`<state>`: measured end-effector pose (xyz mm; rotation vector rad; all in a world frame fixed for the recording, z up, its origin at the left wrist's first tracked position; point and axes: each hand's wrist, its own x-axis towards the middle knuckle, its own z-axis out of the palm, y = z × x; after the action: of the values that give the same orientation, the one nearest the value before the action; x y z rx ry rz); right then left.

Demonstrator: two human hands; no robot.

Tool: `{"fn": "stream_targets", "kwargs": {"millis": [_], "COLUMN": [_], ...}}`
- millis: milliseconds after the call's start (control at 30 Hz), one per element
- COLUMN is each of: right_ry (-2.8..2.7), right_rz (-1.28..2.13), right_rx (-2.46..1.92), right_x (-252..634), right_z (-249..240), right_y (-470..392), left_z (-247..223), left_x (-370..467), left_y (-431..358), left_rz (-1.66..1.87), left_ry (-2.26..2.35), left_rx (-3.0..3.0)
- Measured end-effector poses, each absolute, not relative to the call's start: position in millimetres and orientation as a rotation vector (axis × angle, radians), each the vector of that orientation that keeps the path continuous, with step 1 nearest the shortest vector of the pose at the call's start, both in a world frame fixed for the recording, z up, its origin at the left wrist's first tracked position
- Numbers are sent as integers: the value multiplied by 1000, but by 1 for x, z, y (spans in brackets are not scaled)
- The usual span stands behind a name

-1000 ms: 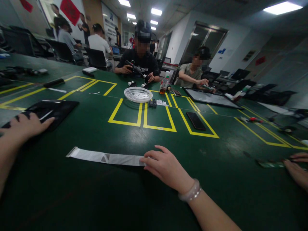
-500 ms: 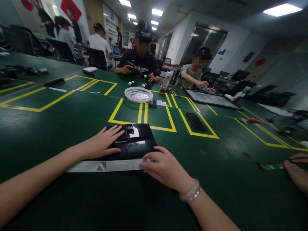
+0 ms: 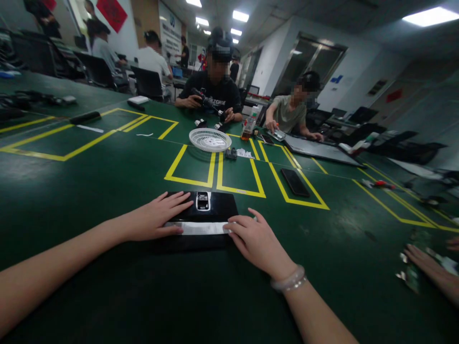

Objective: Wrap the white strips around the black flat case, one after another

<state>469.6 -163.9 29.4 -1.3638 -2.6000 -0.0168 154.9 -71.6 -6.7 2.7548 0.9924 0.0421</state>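
A glossy black panel [image 3: 222,203] with a square opening near its far edge lies flat on the table before me. Across its middle runs a narrow whitish strip [image 3: 204,228], whose material I cannot make out. My left hand [image 3: 158,215] rests on the panel's left part with fingers spread, its thumb at the strip's left end. At the other end, my right hand [image 3: 254,239] pinches the strip between thumb and fingers, beside the panel's right edge.
Beyond the panel lie a white round plastic basket [image 3: 210,140] and a black phone [image 3: 294,182]. A bottle [image 3: 249,125] stands farther back. Two people sit across the table, one by a large flat panel [image 3: 322,150]. Another person's hand [image 3: 426,265] touches a circuit board at right.
The strip has moved from the table in front of the black panel onto its middle. My right hand has shifted slightly up and right with it. My left hand stays on the panel.
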Motion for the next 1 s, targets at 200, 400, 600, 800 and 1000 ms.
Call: {"fn": "stream_targets", "kwargs": {"millis": [200, 400, 600, 800, 1000], "right_ry": [-2588, -2600, -2587, -2576, -2568], "right_rz": [-48, -20, -29, 40, 119], "right_rx": [-1370, -1365, -1354, -1264, -1278], "right_x": [469, 467, 466, 463, 461], "right_z": [30, 32, 33, 33, 31], "right_y": [-165, -165, -165, -167, -167], "left_z": [-5, -6, 9, 13, 6], "left_x": [156, 155, 159, 166, 168], "left_y": [-73, -73, -83, -91, -93], "left_rz": [38, 37, 121, 165, 266], "left_ry": [981, 966, 770, 574, 545], "left_rx": [2759, 2756, 2883, 2953, 2908]}}
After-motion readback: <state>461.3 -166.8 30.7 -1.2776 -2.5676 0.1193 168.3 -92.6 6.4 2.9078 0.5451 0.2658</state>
